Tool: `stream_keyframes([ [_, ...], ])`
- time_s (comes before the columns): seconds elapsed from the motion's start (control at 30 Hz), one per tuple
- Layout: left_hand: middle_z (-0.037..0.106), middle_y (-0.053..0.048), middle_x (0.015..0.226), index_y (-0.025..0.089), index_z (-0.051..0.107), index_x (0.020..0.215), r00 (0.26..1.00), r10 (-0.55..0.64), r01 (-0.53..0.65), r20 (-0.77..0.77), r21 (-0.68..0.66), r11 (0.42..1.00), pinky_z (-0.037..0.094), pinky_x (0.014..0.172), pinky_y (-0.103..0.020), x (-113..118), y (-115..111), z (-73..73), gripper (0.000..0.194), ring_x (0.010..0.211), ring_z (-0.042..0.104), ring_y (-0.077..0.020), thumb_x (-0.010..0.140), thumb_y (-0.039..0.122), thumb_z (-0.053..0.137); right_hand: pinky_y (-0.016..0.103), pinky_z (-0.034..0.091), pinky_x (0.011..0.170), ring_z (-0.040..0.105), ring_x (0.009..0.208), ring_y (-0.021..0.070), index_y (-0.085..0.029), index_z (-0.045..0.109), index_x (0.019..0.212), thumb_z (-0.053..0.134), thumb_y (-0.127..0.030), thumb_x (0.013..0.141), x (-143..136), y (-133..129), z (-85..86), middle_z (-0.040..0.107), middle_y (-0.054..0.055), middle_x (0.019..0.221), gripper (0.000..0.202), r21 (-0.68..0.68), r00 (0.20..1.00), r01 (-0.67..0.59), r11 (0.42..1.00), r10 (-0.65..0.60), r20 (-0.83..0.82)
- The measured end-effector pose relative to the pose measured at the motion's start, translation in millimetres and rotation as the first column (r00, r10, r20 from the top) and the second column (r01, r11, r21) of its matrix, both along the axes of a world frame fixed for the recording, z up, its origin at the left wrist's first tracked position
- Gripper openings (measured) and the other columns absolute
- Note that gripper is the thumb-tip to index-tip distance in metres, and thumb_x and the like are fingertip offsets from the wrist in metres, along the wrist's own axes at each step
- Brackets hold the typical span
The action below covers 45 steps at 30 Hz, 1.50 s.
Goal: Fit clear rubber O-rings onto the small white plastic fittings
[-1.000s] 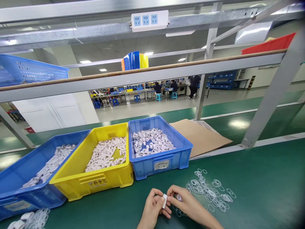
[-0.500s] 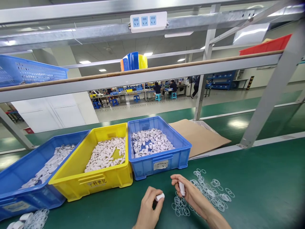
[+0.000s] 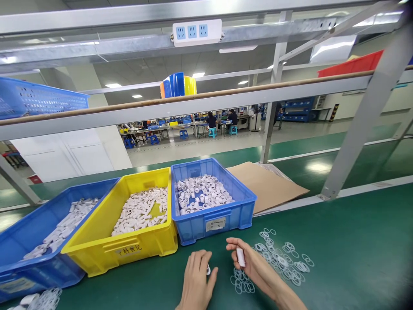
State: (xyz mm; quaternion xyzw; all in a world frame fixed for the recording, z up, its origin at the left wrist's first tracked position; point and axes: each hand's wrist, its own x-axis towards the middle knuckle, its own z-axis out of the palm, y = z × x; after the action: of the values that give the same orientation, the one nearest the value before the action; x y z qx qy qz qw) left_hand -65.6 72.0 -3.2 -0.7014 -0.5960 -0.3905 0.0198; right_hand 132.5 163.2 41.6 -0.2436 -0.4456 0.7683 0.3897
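My left hand [image 3: 196, 277] is above the green bench, back of the hand up and fingers curled over a short white plastic cap [image 3: 208, 270]. Only a sliver of the cap's rim shows between fingers and thumb. To its right, my right hand [image 3: 250, 260] is turned palm inward. A white plastic tube piece [image 3: 240, 257] lies against its curled fingers. Thin translucent rings [image 3: 242, 282] lie just below my right hand, and a larger spread of similar rings [image 3: 285, 260] is beyond the wrist.
A blue bin [image 3: 214, 215] of short white rings, a yellow bin [image 3: 121, 245] of white tube pieces and another blue bin [image 3: 41, 269] of white parts stand in a row. Brown cardboard [image 3: 267, 185] lies behind. A shelf frame [image 3: 193, 103] crosses above; seated people work far off.
My left hand has rolled palm-down, so its fingers now cover most of the white cap. My right hand still holds its tube piece. The view has shifted slightly.
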Motion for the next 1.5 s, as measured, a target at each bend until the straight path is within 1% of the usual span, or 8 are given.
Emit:
stream_keyframes([
  [0.17,0.068,-0.013,0.126,0.020,0.048,0.141,0.952,-0.174,0.240,-0.253,0.257,0.936,0.048,0.095,-0.042,20.8,-3.7,-15.1,0.053,0.109,0.063,-0.0287,0.089,0.013,0.056,0.031,0.049,0.089,0.061,0.102,0.0229,-0.020,0.071,0.116,0.070,-0.061,0.094,-11.5,-18.4,-7.7,0.068,0.009,0.112,0.047,-0.065,0.983,-0.182,0.981,0.180,-0.045],
  [0.43,0.068,-0.009,0.130,0.029,0.050,0.141,0.980,-0.117,0.157,-0.159,0.269,0.950,0.045,0.095,-0.043,36.8,-6.3,-23.4,0.052,0.110,0.062,-0.0271,0.093,0.008,0.054,0.039,0.035,0.112,0.049,0.128,0.0288,-0.023,0.068,0.124,0.067,-0.064,0.095,-15.1,-37.8,11.3,0.065,0.008,0.124,0.050,-0.001,0.944,-0.331,0.944,0.331,-0.004],
  [0.6,0.074,-0.009,0.110,0.033,0.052,0.137,0.991,-0.127,0.132,-0.038,0.332,0.934,0.047,0.083,-0.042,35.5,-10.0,-17.3,0.050,0.097,0.064,-0.0279,0.091,0.015,0.063,0.038,0.040,0.107,0.048,0.129,0.0283,-0.031,0.060,0.133,0.052,-0.068,0.101,-10.7,-46.1,31.1,0.059,0.005,0.132,0.049,0.109,0.873,-0.447,0.888,0.406,0.272],
  [0.77,0.073,-0.009,0.107,0.027,0.057,0.124,0.968,-0.225,0.181,0.110,0.312,0.933,0.050,0.084,-0.042,30.2,-10.6,-17.3,0.027,0.090,0.061,-0.0253,0.096,0.028,0.056,0.034,0.047,0.093,0.061,0.106,0.0247,-0.028,0.059,0.129,0.041,-0.056,0.107,-1.8,-26.3,18.5,0.064,0.005,0.115,0.041,0.457,0.833,-0.315,0.832,0.011,0.553],
  [0.87,0.069,-0.009,0.095,0.022,0.060,0.109,0.941,-0.247,0.173,0.232,0.296,0.939,0.050,0.087,-0.042,34.2,-10.0,-19.2,0.021,0.086,0.060,-0.0232,0.101,0.036,0.047,0.036,0.048,0.075,0.064,0.085,0.0257,-0.022,0.062,0.112,0.038,-0.041,0.105,10.3,-2.0,1.6,0.063,0.006,0.098,0.031,0.736,0.634,-0.288,0.612,-0.455,0.626],
  [0.93,0.067,-0.008,0.090,0.021,0.060,0.105,0.920,-0.244,0.170,0.307,0.250,0.953,0.051,0.086,-0.040,37.8,-10.3,-20.5,0.025,0.083,0.061,-0.0215,0.101,0.040,0.045,0.035,0.045,0.070,0.064,0.081,0.0260,-0.021,0.062,0.103,0.036,-0.029,0.101,18.7,10.9,-7.7,0.061,0.007,0.098,0.027,0.774,0.485,-0.397,0.493,-0.603,0.633],
  [1.23,0.067,-0.003,0.083,0.022,0.065,0.098,0.781,-0.172,0.269,0.601,-0.075,0.960,0.049,0.071,-0.023,36.8,-8.9,-24.9,0.023,0.073,0.061,-0.0163,0.090,0.043,0.060,0.027,0.038,0.060,0.062,0.070,0.0182,-0.022,0.059,0.091,0.055,-0.010,0.090,27.4,17.6,-19.4,0.057,-0.001,0.090,0.013,0.700,0.369,-0.528,0.481,-0.613,0.699],
  [1.5,0.062,-0.002,0.075,0.018,0.063,0.095,0.613,-0.157,0.417,0.775,-0.149,0.896,0.042,0.053,-0.021,38.1,-3.2,-23.2,0.028,0.053,0.059,-0.0107,0.088,0.045,0.062,0.028,0.031,0.058,0.058,0.067,0.0185,-0.020,0.056,0.083,0.052,-0.007,0.092,25.7,20.3,-24.4,0.056,0.000,0.083,0.016,0.702,0.342,-0.529,0.477,-0.637,0.691],
])
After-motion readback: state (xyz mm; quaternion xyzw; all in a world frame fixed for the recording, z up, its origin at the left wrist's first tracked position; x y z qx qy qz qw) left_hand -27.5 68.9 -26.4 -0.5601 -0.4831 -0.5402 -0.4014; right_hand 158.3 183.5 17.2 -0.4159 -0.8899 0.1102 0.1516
